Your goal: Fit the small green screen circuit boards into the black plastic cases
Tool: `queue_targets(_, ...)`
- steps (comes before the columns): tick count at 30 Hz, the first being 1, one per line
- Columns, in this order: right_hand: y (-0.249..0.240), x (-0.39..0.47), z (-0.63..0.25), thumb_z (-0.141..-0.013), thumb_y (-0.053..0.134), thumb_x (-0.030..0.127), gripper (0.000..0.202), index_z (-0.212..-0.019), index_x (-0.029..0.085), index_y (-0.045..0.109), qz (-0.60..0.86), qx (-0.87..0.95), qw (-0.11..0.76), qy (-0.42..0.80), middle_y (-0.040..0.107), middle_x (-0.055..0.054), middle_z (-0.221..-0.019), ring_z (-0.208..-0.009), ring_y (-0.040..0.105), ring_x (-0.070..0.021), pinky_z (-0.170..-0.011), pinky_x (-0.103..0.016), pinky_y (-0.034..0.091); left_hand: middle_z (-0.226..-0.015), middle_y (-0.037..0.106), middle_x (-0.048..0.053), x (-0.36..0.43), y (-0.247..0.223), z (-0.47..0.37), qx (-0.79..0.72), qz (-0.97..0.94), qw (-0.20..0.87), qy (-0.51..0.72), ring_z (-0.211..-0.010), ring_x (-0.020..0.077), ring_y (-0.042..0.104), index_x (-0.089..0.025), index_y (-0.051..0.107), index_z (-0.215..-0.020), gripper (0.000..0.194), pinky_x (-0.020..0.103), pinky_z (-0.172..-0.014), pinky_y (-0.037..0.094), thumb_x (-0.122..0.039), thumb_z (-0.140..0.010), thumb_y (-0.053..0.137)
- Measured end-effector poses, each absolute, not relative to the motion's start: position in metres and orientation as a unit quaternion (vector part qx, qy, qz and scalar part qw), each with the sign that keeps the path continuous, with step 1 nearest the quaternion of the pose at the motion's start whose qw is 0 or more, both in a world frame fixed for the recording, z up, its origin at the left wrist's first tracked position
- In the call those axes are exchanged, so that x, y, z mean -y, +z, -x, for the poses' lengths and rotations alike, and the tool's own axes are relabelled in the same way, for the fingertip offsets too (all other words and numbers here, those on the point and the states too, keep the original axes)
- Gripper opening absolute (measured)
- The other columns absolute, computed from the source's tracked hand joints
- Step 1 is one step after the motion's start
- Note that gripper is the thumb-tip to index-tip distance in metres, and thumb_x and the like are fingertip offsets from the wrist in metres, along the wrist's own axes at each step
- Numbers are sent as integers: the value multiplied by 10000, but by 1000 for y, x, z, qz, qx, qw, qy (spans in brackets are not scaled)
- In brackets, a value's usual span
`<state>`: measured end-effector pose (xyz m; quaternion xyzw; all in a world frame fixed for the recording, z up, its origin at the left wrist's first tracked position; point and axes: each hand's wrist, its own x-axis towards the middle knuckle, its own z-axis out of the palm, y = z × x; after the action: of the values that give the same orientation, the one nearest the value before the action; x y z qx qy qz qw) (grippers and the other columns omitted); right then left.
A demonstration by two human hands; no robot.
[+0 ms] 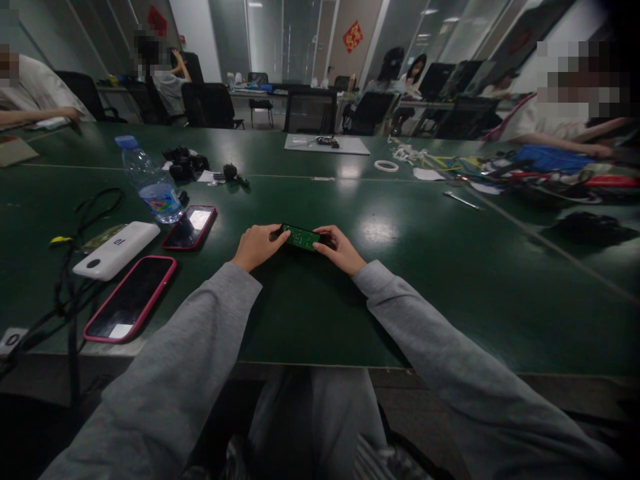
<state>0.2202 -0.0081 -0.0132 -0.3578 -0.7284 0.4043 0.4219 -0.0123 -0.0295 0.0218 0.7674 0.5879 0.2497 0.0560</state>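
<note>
Between my hands is a small green circuit board (pixel 301 238) with a dark edge or frame, held level just over the green table (pixel 310 313). My left hand (pixel 259 245) grips its left end, thumb on the top face and the other fingers mostly hidden behind. At the opposite end my right hand (pixel 341 248) pinches it in the same way, thumb near the front corner. Small pale parts dot the board's face. Whether the board touches the table cannot be made out.
On the left lie two red-cased phones (pixel 131 300), a white power bank (pixel 117 250), black cables and a water bottle (pixel 153 183). A tape roll (pixel 387 166), a wrench-like tool (pixel 463 201) and a heap of cables (pixel 545 173) lie to the right. Other people sit beyond.
</note>
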Motion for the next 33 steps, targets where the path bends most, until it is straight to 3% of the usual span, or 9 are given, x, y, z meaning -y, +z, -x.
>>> queue_targets(33,-12,9,-220,-745,664,454,417,-1043,222,486,371,721,424,403,559,-65,-1034,-982,559,-224,-882,-431,468,-835,698,50,30,22,12,-588,-769,50,248,-687,163,597,-221,653,-1091,493,277,-609,393,-565,-877,373)
